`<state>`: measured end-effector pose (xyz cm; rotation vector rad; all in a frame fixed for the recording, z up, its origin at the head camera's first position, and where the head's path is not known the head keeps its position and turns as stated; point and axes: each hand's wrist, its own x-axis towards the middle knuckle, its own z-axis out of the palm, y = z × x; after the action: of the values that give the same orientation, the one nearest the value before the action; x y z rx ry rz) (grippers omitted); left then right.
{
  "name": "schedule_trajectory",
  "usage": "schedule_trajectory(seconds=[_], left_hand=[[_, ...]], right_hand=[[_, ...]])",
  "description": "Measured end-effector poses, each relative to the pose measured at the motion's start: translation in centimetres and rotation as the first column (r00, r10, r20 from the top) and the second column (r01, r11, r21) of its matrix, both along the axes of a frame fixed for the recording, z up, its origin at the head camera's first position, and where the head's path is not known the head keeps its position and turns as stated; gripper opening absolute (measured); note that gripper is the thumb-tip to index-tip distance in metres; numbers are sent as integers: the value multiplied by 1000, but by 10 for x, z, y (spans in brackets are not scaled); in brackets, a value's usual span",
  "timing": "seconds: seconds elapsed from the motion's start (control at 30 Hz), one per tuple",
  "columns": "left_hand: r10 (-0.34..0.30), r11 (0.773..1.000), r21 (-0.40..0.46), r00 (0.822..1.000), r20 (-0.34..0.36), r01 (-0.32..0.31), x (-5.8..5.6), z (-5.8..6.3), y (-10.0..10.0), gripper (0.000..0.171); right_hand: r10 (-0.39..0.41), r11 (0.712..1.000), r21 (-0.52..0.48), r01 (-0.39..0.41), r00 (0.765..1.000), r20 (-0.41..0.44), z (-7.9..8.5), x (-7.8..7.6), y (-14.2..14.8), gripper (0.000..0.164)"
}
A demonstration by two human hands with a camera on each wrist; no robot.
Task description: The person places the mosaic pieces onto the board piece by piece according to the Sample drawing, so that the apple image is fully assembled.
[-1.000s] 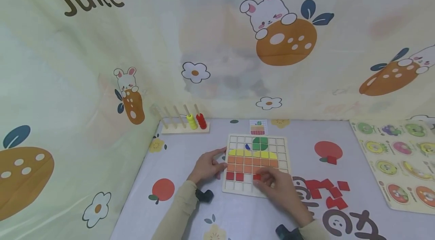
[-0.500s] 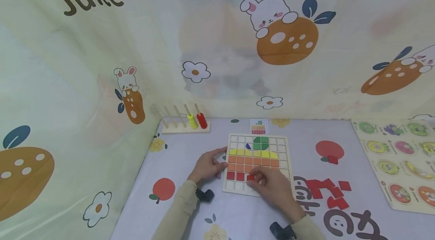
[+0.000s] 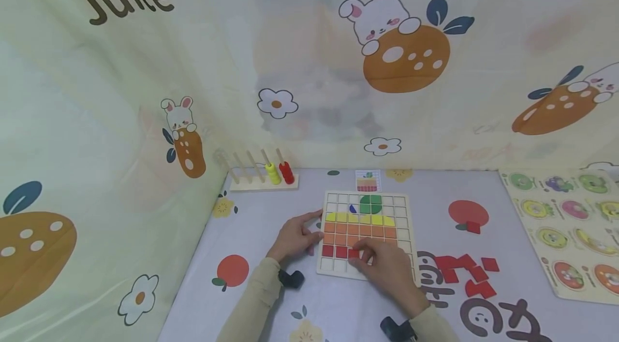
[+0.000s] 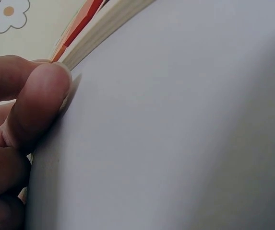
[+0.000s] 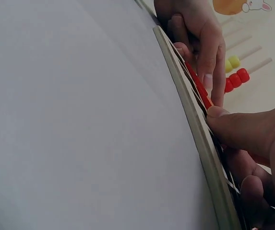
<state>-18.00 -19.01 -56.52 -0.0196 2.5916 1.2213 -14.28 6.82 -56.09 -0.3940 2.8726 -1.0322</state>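
Note:
A square wooden grid board (image 3: 406, 207) lies on the table, with green, blue, yellow, orange and red pieces in its cells. My left hand (image 3: 292, 235) rests along its left edge, index finger stretched out and thumb (image 4: 43, 98) against the rim. Over the lower middle of the board, my right hand (image 3: 387, 264) pinches a red square tile (image 3: 353, 253) between thumb and index finger. This tile sits at the third cell of the red row, beside two other red tiles (image 3: 335, 251). In the right wrist view, the right thumb (image 5: 238, 127) covers part of that row.
Several loose red pieces (image 3: 466, 269) lie right of the board, and a single red tile (image 3: 473, 227) lies farther back. A small picture card (image 3: 368, 181) is behind the board. A bead rack (image 3: 263, 184) stands back left; a fruit picture board (image 3: 532, 234) lies far right.
My right hand has moved left across the board with the red tile, from the fourth cell of the red row to the third. The left hand has stayed in place.

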Motion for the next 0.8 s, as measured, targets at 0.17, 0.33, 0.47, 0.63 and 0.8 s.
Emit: schedule_trajectory(seconds=[0.17,0.33,0.47,0.63,0.8], left_hand=[[11,1000,14,1000,7,-11,1,1,0,65],[8,1000,17,1000,2,-8,1,1,0,65],[2,1000,12,1000,-4,-1,0,0,0,65],[-1,1000,13,1000,-6,1,0,1,0,65],[5,1000,12,1000,0,-5,1,1,0,65]], right_hand=[[-17,1000,-1,17,1000,-9,-3,0,-1,27],[-21,1000,-5,21,1000,-12,-2,0,-1,26],[-24,1000,-4,24,1000,-8,0,0,0,25],[-33,999,-5,33,999,0,1,1,-1,27],[-36,999,-3,36,999,9,1,1,-1,27]])
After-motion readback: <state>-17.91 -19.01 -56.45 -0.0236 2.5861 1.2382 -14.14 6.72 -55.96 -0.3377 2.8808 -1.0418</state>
